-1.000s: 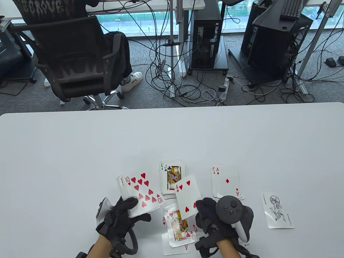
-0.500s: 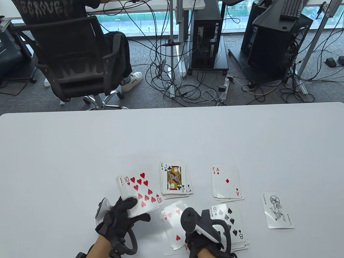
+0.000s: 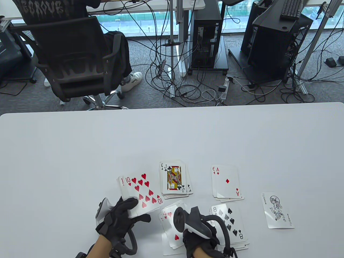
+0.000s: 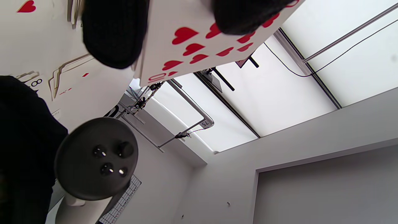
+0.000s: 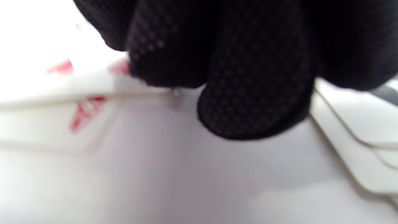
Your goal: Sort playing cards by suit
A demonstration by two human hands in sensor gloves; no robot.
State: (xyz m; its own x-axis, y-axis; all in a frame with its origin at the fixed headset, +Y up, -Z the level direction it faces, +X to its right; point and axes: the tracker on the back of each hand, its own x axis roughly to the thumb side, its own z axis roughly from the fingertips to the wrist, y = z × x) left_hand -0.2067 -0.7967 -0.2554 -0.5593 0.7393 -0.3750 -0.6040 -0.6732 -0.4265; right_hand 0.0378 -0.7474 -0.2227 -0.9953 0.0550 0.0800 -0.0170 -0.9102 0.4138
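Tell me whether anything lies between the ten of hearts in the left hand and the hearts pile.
Nothing visible does. The left hand holds the ten of hearts just left of the hearts pile. Only bare table separates them; the right hand rests over the pile's right side.

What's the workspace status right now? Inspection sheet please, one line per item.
Surface: white table, cards only near the front edge.
Job's things: clubs pile, jack on top; diamonds pile, ace on top; spades pile, eight on top; hearts pile, four on top; held stack showing ten of hearts.
Clutter: joker lying apart at the right.
Hands: left hand grips the held stack; right hand is low at the hearts pile, its grip unclear.
Cables: nothing seen on the table; tangled floor cables beyond.
Surroundings: office chair, occupied; computer tower.
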